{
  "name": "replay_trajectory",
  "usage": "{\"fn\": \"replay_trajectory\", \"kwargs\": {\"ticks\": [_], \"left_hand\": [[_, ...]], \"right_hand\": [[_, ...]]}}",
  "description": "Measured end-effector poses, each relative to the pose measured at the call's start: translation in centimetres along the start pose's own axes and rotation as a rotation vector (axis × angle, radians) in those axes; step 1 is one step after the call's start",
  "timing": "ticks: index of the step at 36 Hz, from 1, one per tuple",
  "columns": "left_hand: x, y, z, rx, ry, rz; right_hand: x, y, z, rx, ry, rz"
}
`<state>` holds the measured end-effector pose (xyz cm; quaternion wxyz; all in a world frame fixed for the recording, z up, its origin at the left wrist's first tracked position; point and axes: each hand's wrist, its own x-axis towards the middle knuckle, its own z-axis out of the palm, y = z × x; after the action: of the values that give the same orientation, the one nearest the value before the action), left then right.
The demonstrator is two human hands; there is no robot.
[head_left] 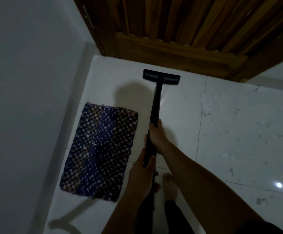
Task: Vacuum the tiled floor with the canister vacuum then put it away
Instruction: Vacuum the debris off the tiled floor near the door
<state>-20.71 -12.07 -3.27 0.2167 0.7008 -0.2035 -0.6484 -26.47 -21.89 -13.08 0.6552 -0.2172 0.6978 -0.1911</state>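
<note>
A black vacuum wand (155, 105) runs from my hands forward to a black floor nozzle (161, 77), which rests flat on the white tiled floor (230, 132) just in front of a wooden door. My right hand (157, 134) grips the wand higher up its length. Below it, my left hand (141, 173) holds the lower end of the wand. Scraps of paper and dust (210, 105) lie scattered on the tiles to the right of the nozzle. The canister itself is out of sight.
A purple checked woven mat (100, 152) lies on the floor left of the wand. The brown slatted wooden door (188, 34) closes off the far side. A grey wall (27, 98) bounds the left. My bare feet (169, 183) stand under my hands.
</note>
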Motion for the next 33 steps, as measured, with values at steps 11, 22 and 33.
{"fn": "replay_trajectory", "kwargs": {"ticks": [11, 22, 33], "left_hand": [[0.4, 0.9, 1.7, 0.027, -0.028, -0.001], [1.8, 1.4, 2.5, 0.024, -0.036, 0.006], [-1.2, 0.3, 4.0, 0.068, -0.045, 0.036]], "right_hand": [[0.3, -0.9, -2.1, 0.029, 0.070, 0.004], [1.0, -2.1, -2.6, -0.081, 0.059, -0.008], [-2.3, -1.0, -5.1, 0.046, 0.090, 0.000]]}}
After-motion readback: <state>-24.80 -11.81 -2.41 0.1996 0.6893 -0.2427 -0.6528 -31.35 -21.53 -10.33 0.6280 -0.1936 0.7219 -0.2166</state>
